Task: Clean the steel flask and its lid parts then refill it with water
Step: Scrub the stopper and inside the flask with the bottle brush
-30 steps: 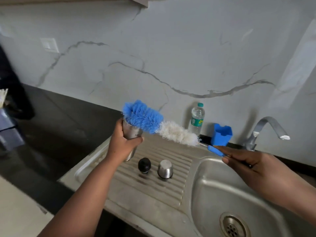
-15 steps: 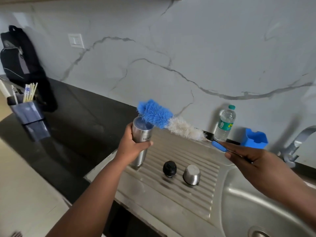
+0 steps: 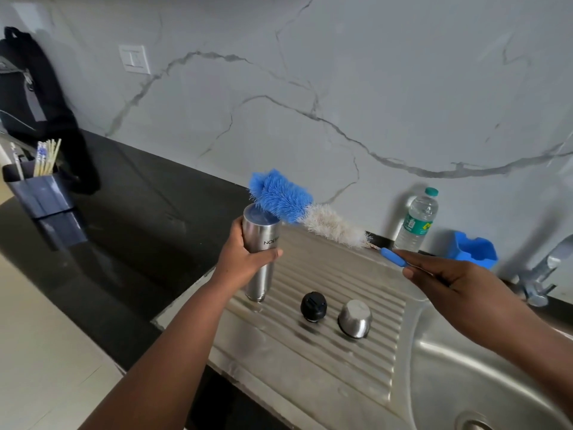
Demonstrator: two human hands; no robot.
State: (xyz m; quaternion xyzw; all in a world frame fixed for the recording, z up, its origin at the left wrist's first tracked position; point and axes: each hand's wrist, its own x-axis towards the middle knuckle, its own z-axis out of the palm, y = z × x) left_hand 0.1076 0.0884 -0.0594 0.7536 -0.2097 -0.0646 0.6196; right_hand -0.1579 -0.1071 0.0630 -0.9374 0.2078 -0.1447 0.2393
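Left hand (image 3: 245,259) grips the upright cylindrical steel flask (image 3: 259,252); right hand (image 3: 446,274), pinching the blue-and-white bristle bottle brush (image 3: 291,203), has brought its tip nearer the mouth, so scrubbing appears imminent.

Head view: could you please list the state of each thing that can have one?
steel flask: open, upright, gripped by left hand
bottle brush: blue tip at the flask mouth, not inserted; handle pinched by right hand
black stopper: off, on the drainboard
steel cap: off, mouth down on the drainboard
water bottle: capped, upright
tap: no water seen running
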